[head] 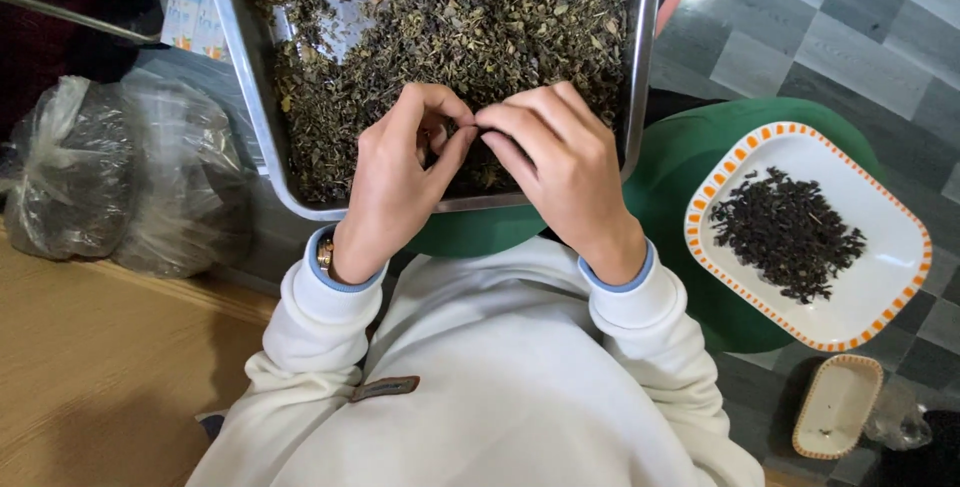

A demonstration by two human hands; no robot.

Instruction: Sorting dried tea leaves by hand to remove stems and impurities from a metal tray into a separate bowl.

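Seen from above: two hands, meeting over the near edge of one metal tray point(252, 97). Left hand point(395, 182) curled, thumb and forefinger pressed together on something small at the fingertips, too small to tell. Right hand point(560, 167) curled too, its forefinger touching the left thumb tip, pinching the same little spot. Cannot tell exactly what piece was held between them.

Tray filled with one loose heap of dried green-brown leaves point(450, 17), with a bare shiny patch near the far left corner. Both wrists laid over the near rim, so little free room there; more open room toward the far part of the tray, above the leaves. Right rim of the tray close beside the right hand.

To the right, well apart from the hands: one white plate with an orange dashed border point(880, 207), carrying one small pile of dark sorted leaves point(785, 232), resting on a green round seat point(690, 162). Much bare white left around the pile. Below it, one smaller dish with the same orange border point(838, 405), nearly empty, on the grey tiled floor point(880, 37).

To the left: two clear plastic bags point(120, 172), side by side, just beside the tray's left edge. Wooden surface point(90, 367) at the lower left.
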